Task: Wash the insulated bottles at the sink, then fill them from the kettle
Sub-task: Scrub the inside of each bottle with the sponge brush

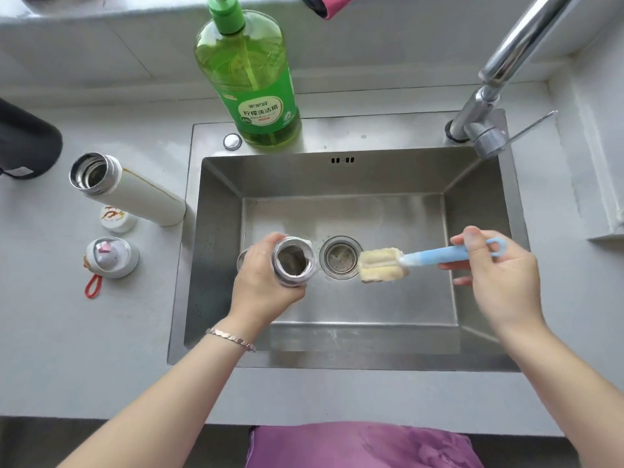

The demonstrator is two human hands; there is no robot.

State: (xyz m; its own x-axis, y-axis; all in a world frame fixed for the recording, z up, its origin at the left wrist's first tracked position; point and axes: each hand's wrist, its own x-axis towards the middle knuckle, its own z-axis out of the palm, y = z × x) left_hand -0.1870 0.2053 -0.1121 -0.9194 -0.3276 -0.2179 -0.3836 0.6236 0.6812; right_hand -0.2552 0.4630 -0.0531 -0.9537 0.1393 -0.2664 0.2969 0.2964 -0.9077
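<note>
Steel bottle [293, 261] gripped in your left hand [261, 282], mouth up; sponge brush [383, 265] in your right hand [499, 275], head just right of mouth, handle lying left-right.

counter [101, 349]: pale grey, matte | back ledge [101, 25]: white | light: soft, even

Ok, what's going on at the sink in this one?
A person is washing bottles. The left hand grips an open steel bottle over the sink. The right hand holds a sponge brush by its blue handle, the sponge head just beside the bottle's mouth, not inside. A white bottle sits open on the counter to the left, two lids beside it.
</note>
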